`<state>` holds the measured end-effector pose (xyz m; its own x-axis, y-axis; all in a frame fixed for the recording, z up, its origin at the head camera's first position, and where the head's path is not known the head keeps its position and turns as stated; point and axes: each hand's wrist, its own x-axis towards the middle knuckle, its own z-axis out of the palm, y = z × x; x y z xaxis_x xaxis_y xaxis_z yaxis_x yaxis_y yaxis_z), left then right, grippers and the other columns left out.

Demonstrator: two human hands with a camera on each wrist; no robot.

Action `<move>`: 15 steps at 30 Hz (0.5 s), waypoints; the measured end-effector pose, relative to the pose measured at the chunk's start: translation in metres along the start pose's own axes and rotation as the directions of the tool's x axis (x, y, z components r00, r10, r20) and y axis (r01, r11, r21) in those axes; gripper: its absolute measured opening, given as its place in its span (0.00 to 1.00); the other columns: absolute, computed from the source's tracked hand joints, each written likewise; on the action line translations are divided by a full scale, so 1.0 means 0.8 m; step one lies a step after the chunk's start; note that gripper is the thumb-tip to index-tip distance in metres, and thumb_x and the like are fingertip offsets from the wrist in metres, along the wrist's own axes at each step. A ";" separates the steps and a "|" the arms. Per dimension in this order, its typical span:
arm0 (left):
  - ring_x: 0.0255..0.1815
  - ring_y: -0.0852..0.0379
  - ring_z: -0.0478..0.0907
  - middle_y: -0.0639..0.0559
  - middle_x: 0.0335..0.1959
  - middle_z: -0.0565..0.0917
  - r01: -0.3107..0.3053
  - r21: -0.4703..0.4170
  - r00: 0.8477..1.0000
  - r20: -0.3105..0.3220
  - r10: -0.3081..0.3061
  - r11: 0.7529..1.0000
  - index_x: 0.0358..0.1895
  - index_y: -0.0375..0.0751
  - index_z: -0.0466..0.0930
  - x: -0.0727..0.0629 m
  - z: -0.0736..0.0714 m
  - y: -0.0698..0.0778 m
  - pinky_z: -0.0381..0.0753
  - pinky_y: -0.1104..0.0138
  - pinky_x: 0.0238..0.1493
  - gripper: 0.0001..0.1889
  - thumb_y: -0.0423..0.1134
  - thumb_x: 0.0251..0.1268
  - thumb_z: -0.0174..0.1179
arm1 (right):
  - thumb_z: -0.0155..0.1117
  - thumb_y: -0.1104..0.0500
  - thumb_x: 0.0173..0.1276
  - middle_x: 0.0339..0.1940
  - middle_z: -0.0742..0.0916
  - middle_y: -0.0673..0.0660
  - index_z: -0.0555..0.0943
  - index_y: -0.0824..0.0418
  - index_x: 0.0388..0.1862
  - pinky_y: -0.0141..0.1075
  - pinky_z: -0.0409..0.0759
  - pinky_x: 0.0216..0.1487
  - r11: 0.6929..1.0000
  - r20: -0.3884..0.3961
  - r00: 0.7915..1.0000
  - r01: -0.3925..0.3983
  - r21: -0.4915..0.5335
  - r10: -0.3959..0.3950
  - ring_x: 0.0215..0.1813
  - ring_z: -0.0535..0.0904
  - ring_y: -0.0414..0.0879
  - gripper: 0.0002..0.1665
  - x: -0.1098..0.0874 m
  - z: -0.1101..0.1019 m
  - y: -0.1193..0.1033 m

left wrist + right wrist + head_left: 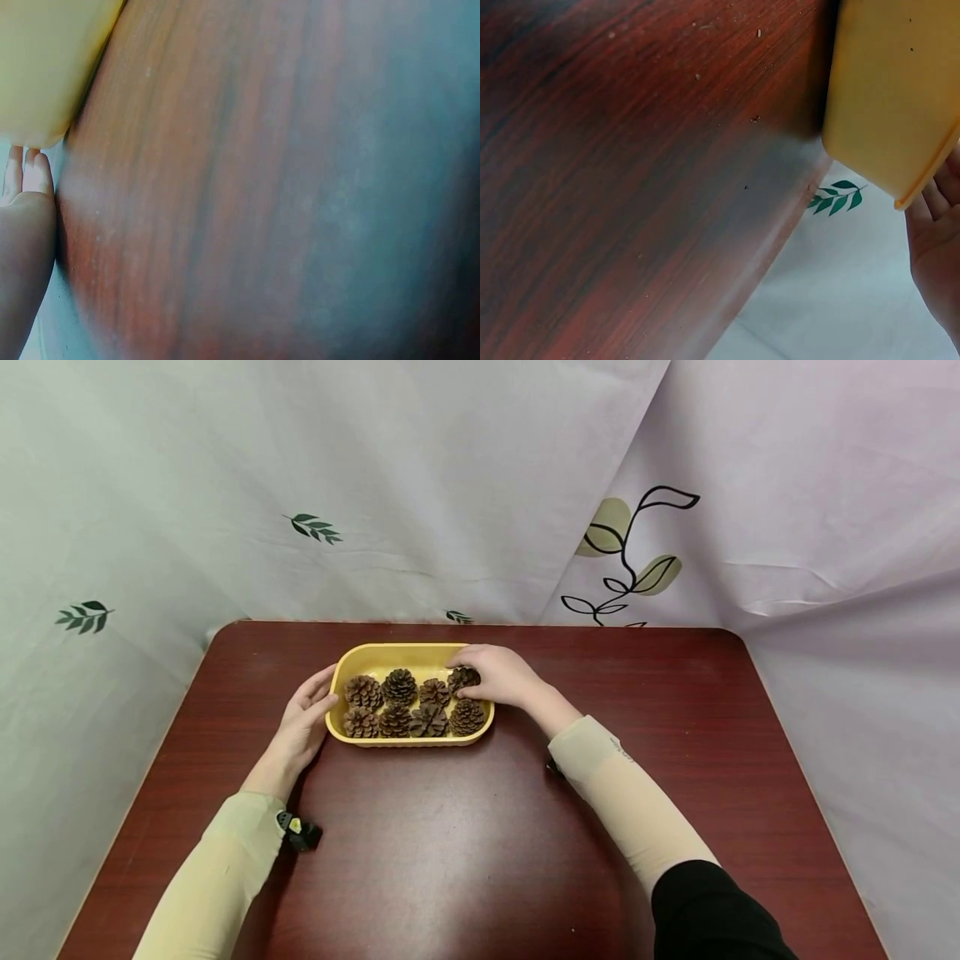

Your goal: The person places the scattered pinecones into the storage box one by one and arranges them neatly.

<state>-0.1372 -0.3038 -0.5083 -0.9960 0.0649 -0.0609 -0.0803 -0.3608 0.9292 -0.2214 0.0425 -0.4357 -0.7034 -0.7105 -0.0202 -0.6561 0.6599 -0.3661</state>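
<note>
A yellow oblong plastic tub (390,652) stands near the far edge of the table, with several brown pine cones (399,687) in two rough rows inside. At its left end my left hand (300,718) holds the tub, thumb at the rim and fingers along the outside wall. My right hand (501,675) reaches over the right end and grips a pine cone (463,679) in the back row between thumb and fingers. Just in front of that one lies another pine cone (467,716). Both wrist views show the tub's outer wall (892,97); the cones are hidden there.
The dark red-brown wooden table (450,827) has rounded far corners. White cloth (450,485) with leaf prints hangs behind it and at both sides. A small black device (300,832) is strapped at the left wrist. Tiny specks (755,118) dot the tabletop.
</note>
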 end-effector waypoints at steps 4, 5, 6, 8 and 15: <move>0.62 0.69 0.81 0.65 0.63 0.84 -0.004 -0.003 1.000 0.003 0.004 1.000 0.69 0.53 0.77 0.000 -0.001 -0.001 0.82 0.75 0.59 0.23 0.25 0.82 0.50 | 0.76 0.51 0.71 0.71 0.85 0.56 0.83 0.56 0.69 0.45 0.73 0.79 0.999 -0.020 1.000 0.020 0.025 -0.019 0.74 0.79 0.51 0.30 -0.004 -0.002 0.000; 0.62 0.69 0.81 0.65 0.63 0.84 -0.006 -0.004 1.000 0.003 0.006 1.000 0.69 0.53 0.77 0.000 -0.001 -0.001 0.82 0.75 0.59 0.23 0.25 0.82 0.50 | 0.76 0.51 0.71 0.71 0.85 0.56 0.83 0.56 0.69 0.45 0.73 0.79 0.999 -0.028 0.999 0.025 0.034 -0.024 0.74 0.79 0.51 0.30 -0.005 -0.002 0.000; 0.62 0.69 0.81 0.64 0.62 0.85 -0.006 -0.005 1.000 0.004 0.006 1.000 0.69 0.53 0.77 0.000 -0.001 -0.001 0.82 0.75 0.59 0.23 0.25 0.82 0.50 | 0.76 0.52 0.71 0.70 0.85 0.56 0.83 0.57 0.69 0.45 0.73 0.79 0.999 -0.037 0.999 0.029 0.045 -0.027 0.74 0.79 0.52 0.29 -0.006 -0.004 0.000; 0.61 0.69 0.82 0.65 0.62 0.85 -0.006 -0.003 1.000 0.001 0.006 1.000 0.69 0.53 0.77 0.001 -0.001 -0.002 0.82 0.75 0.59 0.23 0.25 0.81 0.50 | 0.76 0.52 0.70 0.70 0.85 0.57 0.84 0.56 0.68 0.45 0.74 0.78 0.998 -0.054 0.998 0.030 0.063 -0.027 0.74 0.80 0.52 0.29 -0.009 -0.005 0.001; 0.61 0.69 0.82 0.64 0.62 0.85 -0.007 -0.018 1.000 0.015 0.007 1.000 0.68 0.54 0.78 0.000 -0.003 -0.001 0.82 0.75 0.59 0.23 0.24 0.82 0.49 | 0.76 0.52 0.70 0.70 0.86 0.57 0.84 0.56 0.68 0.48 0.73 0.78 0.993 -0.107 0.994 -0.003 0.121 0.016 0.74 0.79 0.53 0.29 -0.024 -0.011 0.011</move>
<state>-0.1369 -0.3054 -0.5099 -0.9959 0.0766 -0.0489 -0.0744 -0.3783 0.9227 -0.2159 0.0643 -0.4300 -0.7389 -0.6698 0.0738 -0.6164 0.6276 -0.4756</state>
